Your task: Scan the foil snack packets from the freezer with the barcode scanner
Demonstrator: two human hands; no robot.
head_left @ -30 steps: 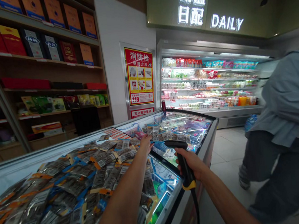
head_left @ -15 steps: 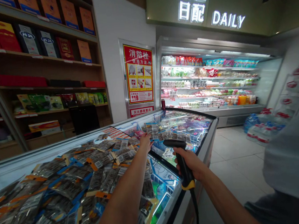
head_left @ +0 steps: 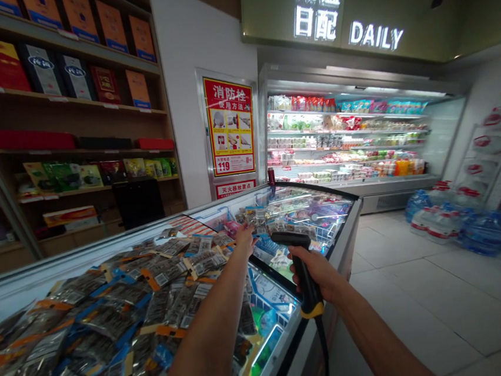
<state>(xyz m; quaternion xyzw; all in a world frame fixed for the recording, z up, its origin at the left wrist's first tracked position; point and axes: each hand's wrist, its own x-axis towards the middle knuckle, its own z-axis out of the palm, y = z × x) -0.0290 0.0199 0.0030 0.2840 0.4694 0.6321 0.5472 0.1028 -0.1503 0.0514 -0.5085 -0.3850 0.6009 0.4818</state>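
Observation:
My right hand (head_left: 314, 273) is wrapped round the handle of a black barcode scanner (head_left: 305, 271) with a yellow band at its base. Its head points left, and a black cable hangs from it. My left hand (head_left: 245, 239) is stretched over the far end of the packet pile, left of the scanner's head. Its fingers look drawn together, but what they hold is hidden. Just beyond them are a small packet (head_left: 255, 216) and something pink. Dark clear packets (head_left: 112, 313) with orange and blue edges lie heaped on the chest freezer (head_left: 291, 332), below my left forearm.
A red can (head_left: 271, 177) stands at the freezer's far edge. Shelves with boxes (head_left: 88, 26) line the left wall. A lit open fridge (head_left: 347, 137) is at the back. Bottled water packs (head_left: 439, 214) and large blue water bottles (head_left: 485, 233) stand on the tiled floor at right.
The person in a grey top at the right has gone out of view, uncovering floor and blue water bottles. The view has turned slightly right. Both hands keep nearly the same pose.

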